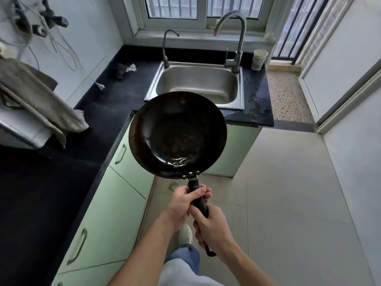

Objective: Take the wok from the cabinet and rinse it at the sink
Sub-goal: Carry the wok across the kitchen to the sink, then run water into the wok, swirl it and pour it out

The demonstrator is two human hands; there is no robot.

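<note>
Both hands, left hand point(182, 200) and right hand point(212, 228), are gripping the wok point(177, 135) by its handle point(199, 200), fingers curled tight; it is probably heavy, stiff and front-weighted.

Soft daylight is coming through the window point(203, 7) far ahead of the left hand point(183, 205), lighting the room evenly. Glare is glinting inside the wok point(177, 135) just beyond that hand; the countertop point(41, 193) to its left is sinking into shadow. The wide lens is bowing the edges (the wall point(354, 182) right of the right hand point(214, 228) is curving), and the far-left cables point(51, 27) are blurring.
</note>
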